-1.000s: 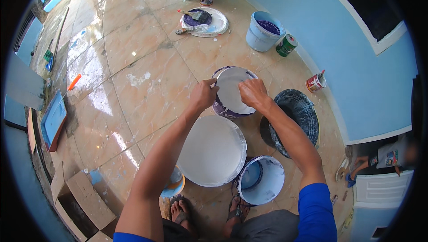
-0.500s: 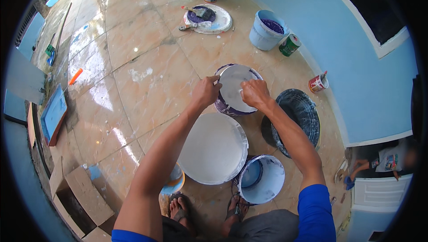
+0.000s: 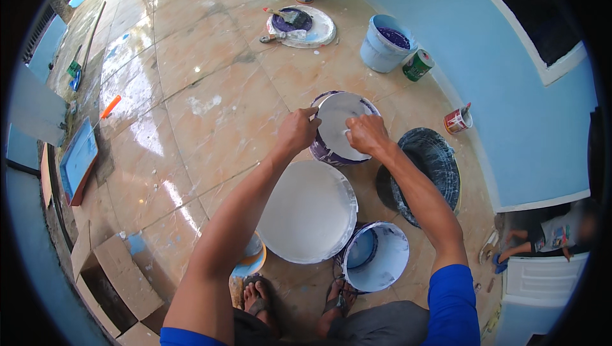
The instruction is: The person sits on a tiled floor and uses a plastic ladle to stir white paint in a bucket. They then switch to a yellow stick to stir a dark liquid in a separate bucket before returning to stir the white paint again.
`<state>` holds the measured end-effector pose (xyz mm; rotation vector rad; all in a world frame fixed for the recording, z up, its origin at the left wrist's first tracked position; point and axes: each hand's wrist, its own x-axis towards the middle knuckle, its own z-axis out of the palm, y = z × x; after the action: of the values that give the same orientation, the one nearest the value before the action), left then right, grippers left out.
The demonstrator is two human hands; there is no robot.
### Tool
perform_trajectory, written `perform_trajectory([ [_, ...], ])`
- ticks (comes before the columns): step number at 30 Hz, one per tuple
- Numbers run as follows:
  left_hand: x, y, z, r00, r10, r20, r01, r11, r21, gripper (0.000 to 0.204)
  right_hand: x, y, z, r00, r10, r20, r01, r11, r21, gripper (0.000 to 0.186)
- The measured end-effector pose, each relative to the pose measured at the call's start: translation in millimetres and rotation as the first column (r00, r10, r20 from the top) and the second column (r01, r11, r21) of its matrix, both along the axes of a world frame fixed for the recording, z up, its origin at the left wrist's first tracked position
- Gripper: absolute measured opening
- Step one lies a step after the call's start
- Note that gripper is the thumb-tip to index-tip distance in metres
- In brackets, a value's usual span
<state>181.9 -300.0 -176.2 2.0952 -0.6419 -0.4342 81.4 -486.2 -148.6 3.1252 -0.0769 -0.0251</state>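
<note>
A purple-smeared bucket (image 3: 326,153) with whitish paint (image 3: 336,130) in it stands on the floor before me. My left hand (image 3: 298,130) grips its left rim, thumb and fingers closed. Over the paint, near the right side, my right hand (image 3: 366,134) is closed in a fist; whatever it holds is mostly hidden beneath the fingers. Close below is a large round white tub (image 3: 308,215), pale inside. A black paint-streaked bucket (image 3: 433,167) stands under my right forearm. Nearer my feet a white bucket (image 3: 390,257) lies tilted, its inside bluish.
Farther off are a light blue bucket (image 3: 376,50) of purple paint, a green can (image 3: 417,65), and a lid (image 3: 319,30) with brushes. A red-white can (image 3: 456,121) sits by the wall. At left lie a roller tray (image 3: 80,161) and cardboard box (image 3: 127,276). A person (image 3: 551,234) is at far right.
</note>
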Motion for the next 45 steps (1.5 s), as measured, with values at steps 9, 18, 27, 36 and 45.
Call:
perform_trajectory([
  [9, 5, 3, -4, 1.0, 0.011, -0.03, -0.01, 1.0, 0.03, 0.039, -3, -6, 31, 0.959, 0.052, -0.277, -0.072, 0.995, -0.063, 0.013],
  [18, 4, -1, -8, 1.0, 0.011, 0.005, -0.011, 1.0, 0.009, 0.039, 8, -1, 6, 0.999, -0.001, -0.034, -0.001, 0.998, -0.062, 0.016],
  [27, 5, 2, -9, 1.0, 0.01, -0.004, -0.01, 1.0, 0.027, 0.039, 2, 5, 29, 0.951, 0.088, -0.295, -0.087, 0.996, 0.016, 0.017],
  [36, 4, 2, -4, 0.999, 0.015, -0.031, -0.014, 0.999, 0.045, 0.04, 8, -1, 15, 0.994, 0.039, -0.106, -0.054, 0.988, -0.145, 0.015],
  [45, 5, 2, -7, 1.0, 0.015, 0.012, -0.015, 0.999, 0.037, 0.039, 9, 13, 19, 0.975, 0.073, -0.208, -0.072, 0.997, 0.014, 0.016],
])
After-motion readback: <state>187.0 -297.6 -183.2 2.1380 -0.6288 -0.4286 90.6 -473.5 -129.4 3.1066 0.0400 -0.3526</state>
